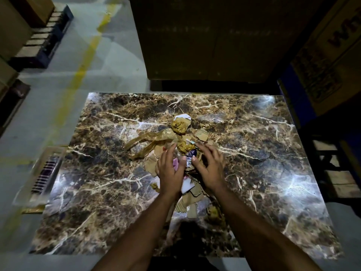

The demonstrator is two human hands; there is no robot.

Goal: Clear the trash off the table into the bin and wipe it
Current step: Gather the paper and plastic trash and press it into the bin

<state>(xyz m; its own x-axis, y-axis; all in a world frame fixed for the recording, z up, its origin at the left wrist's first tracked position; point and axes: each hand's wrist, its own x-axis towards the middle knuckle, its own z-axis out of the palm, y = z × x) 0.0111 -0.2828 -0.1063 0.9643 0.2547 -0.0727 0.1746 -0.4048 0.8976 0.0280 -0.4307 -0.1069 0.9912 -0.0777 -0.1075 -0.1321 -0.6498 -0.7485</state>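
Observation:
A heap of trash (179, 141) lies in the middle of the brown marble-patterned table (254, 153): crumpled brown paper balls (180, 125), a long strip of brown tape or plastic (148, 138), torn cardboard bits (192, 194), white scraps and a small purple wrapper (192, 153). My left hand (170, 171) and my right hand (210, 167) hover over the near part of the heap, fingers spread and slightly bent, thumbs almost meeting at the purple wrapper. Neither hand plainly holds anything. Part of the pile is hidden under my palms.
A translucent slotted bin (42, 178) stands on the floor at the table's left edge. A large dark cardboard box (211, 40) rises behind the table. More printed boxes (328, 55) stand at the right, pallets (39, 40) at the far left. A yellow floor line (78, 75) runs diagonally.

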